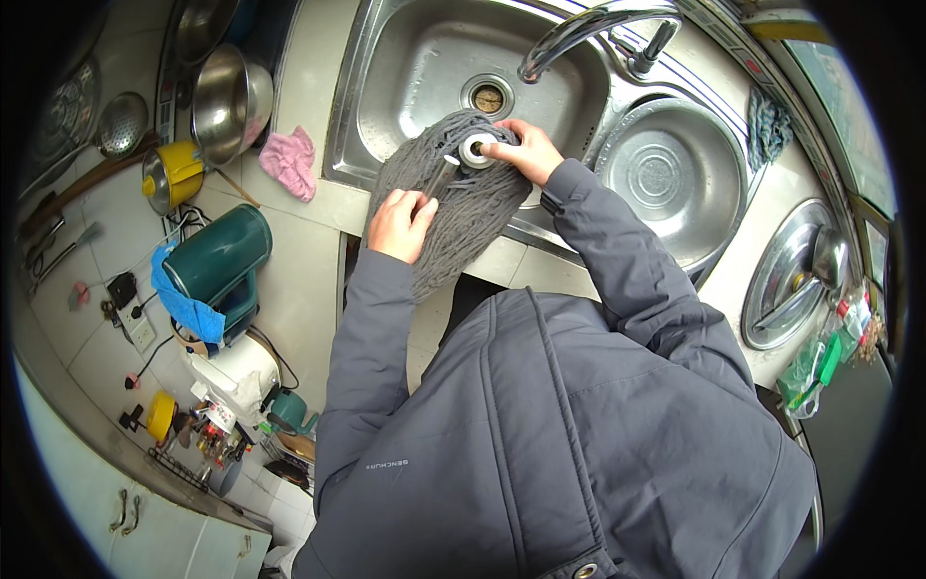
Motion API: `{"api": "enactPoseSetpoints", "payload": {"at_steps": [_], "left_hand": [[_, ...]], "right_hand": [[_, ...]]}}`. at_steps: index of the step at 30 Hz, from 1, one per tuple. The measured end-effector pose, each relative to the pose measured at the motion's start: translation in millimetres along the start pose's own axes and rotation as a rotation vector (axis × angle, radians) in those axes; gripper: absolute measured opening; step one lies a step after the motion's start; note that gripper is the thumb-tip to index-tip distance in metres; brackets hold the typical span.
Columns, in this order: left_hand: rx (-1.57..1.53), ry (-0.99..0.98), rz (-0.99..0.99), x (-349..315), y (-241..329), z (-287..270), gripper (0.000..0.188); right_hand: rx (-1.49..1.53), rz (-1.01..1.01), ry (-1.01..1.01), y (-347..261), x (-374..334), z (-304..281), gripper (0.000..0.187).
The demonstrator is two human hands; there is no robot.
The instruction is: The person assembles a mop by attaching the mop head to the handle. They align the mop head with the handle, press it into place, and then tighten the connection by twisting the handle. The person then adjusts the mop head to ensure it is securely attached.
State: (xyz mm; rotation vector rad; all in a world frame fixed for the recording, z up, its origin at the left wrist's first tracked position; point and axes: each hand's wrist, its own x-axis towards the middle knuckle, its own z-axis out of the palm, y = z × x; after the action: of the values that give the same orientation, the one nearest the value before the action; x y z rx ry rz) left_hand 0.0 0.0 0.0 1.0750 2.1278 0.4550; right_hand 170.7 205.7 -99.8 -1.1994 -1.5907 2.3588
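Note:
A grey string mop head [461,217] hangs over the front edge of the steel sink [424,63], its strands spread toward me. My right hand [529,154] is closed at the top of the mop head, with the thumb at the round white socket [477,150] and the fingers on the strands behind it. My left hand [403,227] lies over the strands, its fingers closed on a short silver metal tube [443,176]. The tube's pale end points up beside the socket, apart from it. The left fingertips are partly hidden.
A faucet [588,39] arches over the sink; a round steel basin [666,179] sits right of it. A pink cloth [288,162] lies on the left counter, near a green thermos [220,253] and steel bowl [224,106]. Far right is a metal lid [786,280].

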Motion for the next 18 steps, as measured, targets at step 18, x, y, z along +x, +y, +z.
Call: {"api": "enactPoseSetpoints", "payload": {"at_steps": [18], "left_hand": [[-0.060, 0.001, 0.000, 7, -14, 1, 0.035]], "right_hand": [[-0.032, -0.149, 0.002, 10, -7, -2, 0.075]]}}
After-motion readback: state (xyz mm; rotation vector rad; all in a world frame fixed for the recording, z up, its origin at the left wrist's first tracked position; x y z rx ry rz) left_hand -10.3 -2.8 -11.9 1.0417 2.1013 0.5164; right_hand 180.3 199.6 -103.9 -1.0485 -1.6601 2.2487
